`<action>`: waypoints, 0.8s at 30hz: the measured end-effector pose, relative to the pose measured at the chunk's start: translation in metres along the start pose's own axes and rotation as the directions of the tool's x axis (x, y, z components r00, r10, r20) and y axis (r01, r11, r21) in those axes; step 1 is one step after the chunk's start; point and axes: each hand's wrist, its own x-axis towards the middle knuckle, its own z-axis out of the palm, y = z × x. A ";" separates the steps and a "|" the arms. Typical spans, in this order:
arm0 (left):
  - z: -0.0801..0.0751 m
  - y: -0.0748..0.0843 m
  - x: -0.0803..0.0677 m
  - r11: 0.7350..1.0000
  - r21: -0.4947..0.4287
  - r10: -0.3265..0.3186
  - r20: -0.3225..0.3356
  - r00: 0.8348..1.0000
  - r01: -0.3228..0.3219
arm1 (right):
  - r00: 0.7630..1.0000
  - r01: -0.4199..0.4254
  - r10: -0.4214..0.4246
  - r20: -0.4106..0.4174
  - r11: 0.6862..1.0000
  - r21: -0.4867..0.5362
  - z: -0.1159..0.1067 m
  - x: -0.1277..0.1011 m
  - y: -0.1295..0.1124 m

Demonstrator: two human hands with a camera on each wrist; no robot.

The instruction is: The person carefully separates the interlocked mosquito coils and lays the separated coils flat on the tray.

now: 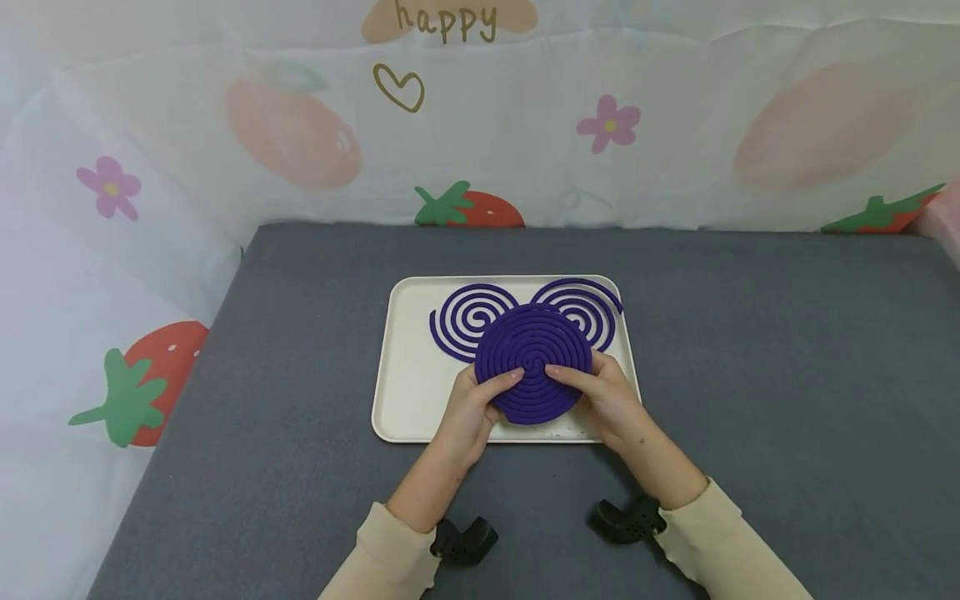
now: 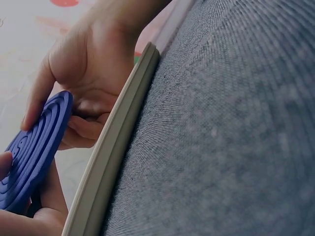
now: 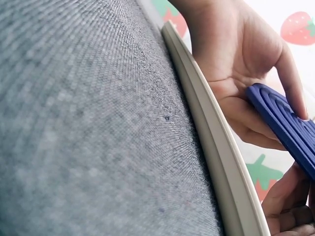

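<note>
A tightly wound purple spiral disc [image 1: 534,329], looking like coiled clay, is held over the tray by both hands. My left hand [image 1: 471,410] grips its left edge, with the thumb on the upper face near the centre and fingers beneath. On the opposite edge, my right hand [image 1: 613,402] holds it in the same way. Both wrist views show the ridged disc [image 2: 42,137] tilted beside the tray rim, pinched between thumb and fingers. Behind it on the tray lie two looser purple spirals, a left one [image 1: 480,287] and a right one [image 1: 573,282], both partly hidden by the disc.
The cream rectangular tray [image 1: 420,417] has a raised rim and stands on a dark grey cloth-covered table [image 1: 225,467]. A white printed sheet [image 1: 495,125] hangs behind and at the left. Black devices [image 1: 468,542] are worn at both wrists.
</note>
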 end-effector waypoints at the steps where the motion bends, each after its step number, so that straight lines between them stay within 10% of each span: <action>1: 0.000 0.000 0.000 1.000 0.008 0.005 0.001 1.000 -0.005 | 1.000 0.005 -0.005 0.001 1.000 -0.006 0.000 0.000 0.000; 24: 0.000 -0.005 0.002 0.977 0.198 0.096 -0.054 0.994 -0.084 | 1.000 -0.009 0.007 -0.015 0.997 -0.081 0.001 0.001 0.003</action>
